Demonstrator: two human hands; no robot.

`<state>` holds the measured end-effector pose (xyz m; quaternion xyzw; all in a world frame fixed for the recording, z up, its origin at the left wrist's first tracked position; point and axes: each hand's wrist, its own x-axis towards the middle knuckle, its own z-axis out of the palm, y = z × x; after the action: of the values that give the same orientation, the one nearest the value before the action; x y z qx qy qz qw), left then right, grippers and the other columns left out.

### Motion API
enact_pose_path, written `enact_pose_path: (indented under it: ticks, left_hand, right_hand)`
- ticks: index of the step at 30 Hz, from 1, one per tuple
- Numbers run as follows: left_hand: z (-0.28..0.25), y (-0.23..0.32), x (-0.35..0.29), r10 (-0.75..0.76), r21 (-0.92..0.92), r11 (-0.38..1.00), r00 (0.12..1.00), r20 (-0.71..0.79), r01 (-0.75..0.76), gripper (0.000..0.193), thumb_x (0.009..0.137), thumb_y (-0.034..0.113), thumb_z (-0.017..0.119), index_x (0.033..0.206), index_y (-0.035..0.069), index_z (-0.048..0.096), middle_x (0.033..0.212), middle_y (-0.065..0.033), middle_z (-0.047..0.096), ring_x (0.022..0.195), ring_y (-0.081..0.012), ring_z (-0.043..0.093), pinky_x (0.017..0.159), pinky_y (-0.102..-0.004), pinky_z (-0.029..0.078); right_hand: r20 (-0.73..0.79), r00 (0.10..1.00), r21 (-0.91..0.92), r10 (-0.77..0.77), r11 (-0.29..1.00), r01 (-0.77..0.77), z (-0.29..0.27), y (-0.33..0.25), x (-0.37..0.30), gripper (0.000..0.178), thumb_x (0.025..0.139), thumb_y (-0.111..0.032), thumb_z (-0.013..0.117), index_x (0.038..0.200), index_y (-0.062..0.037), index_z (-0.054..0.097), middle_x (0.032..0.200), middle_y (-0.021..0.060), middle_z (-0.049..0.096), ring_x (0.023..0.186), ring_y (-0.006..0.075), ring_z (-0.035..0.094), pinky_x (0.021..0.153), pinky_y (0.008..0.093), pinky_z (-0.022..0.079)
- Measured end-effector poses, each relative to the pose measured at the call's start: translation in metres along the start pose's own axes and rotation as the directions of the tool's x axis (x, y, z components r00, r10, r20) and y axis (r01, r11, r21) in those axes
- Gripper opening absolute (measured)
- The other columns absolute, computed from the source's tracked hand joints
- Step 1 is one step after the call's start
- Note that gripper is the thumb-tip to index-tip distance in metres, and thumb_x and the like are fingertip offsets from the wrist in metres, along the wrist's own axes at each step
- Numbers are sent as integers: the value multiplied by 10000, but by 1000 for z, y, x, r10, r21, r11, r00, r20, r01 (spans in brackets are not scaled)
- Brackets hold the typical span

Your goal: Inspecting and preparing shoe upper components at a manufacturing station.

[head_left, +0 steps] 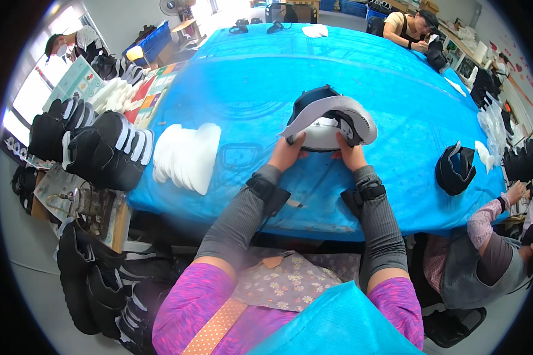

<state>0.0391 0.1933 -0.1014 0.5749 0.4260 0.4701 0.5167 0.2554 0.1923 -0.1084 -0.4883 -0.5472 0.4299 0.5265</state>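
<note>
Over the near middle of the blue-covered table (266,83) I hold a black shoe upper (321,94) with a pale, curved strip-like sole piece (331,106) along it. A whitish inner surface shows between the two. My left hand (287,153) grips its lower left edge, thumb on top and fingers mostly hidden beneath. My right hand (352,155) grips the lower right edge in the same way. A fanned stack of white insole-shaped sheets (184,157) lies on the table to the left of my hands. To the right stands another black shoe upper (454,170).
Black shoes with white straps (109,148) crowd the table's left side, and more black shoes (92,278) are piled below. A co-worker (408,29) handles a black shoe at the far right. Another person (491,254) sits close on my right. White pieces (315,31) lie at the far edge.
</note>
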Motion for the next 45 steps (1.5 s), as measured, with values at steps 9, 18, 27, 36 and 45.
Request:
enact_pose_path:
  ticks: [9,18,27,36,45]
  left_hand:
    - [-2,-3,2,10,16,1000,1000,12,-10,331,953,299,531,1028,-24,534,764,-78,616,561,-122,600,469,-251,452]
    - [-3,-5,3,-12,-3,1000,1000,25,12,327,950,292,538,1020,-28,531,761,-81,617,552,-122,598,470,-253,456]
    - [-5,-5,4,-12,64,998,999,44,10,397,951,343,505,1067,-35,539,754,-96,629,556,-139,605,511,-284,465]
    - [-2,-5,3,-34,41,999,999,34,32,365,952,325,512,1023,-31,552,725,-87,626,563,-132,599,508,-273,461]
    - [-1,-3,2,-19,36,999,999,25,18,363,947,316,527,1036,-35,556,758,-86,630,572,-133,608,512,-273,469]
  right_hand:
    - [91,992,-1,89,996,-90,-4,1,3,453,941,-300,545,1286,-24,448,1158,138,551,885,227,620,544,317,565]
    - [92,992,-23,92,996,-90,-5,0,2,450,940,-294,545,1280,-16,448,1125,138,570,834,216,632,553,314,565]
    - [40,999,-34,19,999,-18,-1,-5,-1,434,937,-377,540,1078,33,540,828,116,619,543,172,611,483,277,484]
    - [83,989,-18,119,993,-118,-4,-4,1,445,940,-315,541,1258,-13,467,1140,140,564,869,222,622,559,324,564]
    - [76,992,-28,106,994,-104,-4,-1,2,446,939,-305,545,1266,-14,461,1148,136,560,883,224,616,553,327,563]
